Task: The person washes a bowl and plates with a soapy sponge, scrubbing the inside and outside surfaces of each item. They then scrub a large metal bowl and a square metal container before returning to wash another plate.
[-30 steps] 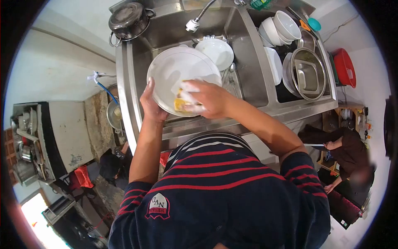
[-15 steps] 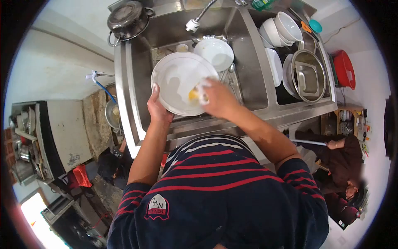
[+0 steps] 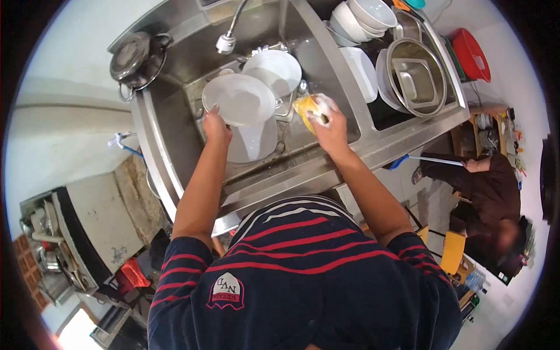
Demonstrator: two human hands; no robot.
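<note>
Over the left part of the sink (image 3: 356,125), my left hand (image 3: 216,126) grips a round white plate (image 3: 239,99) by its near left rim, thumb on top. Held apart from the plate, to its right, my right hand (image 3: 331,127) is closed around a yellow sponge (image 3: 307,108) covered in white suds. Just below the plate, a squarish white dish (image 3: 254,144) shows in the basin, partly covered by it. Farther back lies another round white dish (image 3: 274,69), overlapped by the plate's edge. Spoons and other cutlery (image 3: 265,49) lie around it.
A flexible faucet (image 3: 226,44) hangs over the basin. A dark lidded pot (image 3: 138,61) stands on the back left corner. Stacked white bowls (image 3: 363,22) and metal pans (image 3: 416,79) fill the right side. A person (image 3: 489,192) with a long-handled tool stands at the right.
My right hand has lifted the sponge off the plate and moved right. The plate now sits farther back over the sink, uncovering the squarish dish. The whole view has shifted and turned.
</note>
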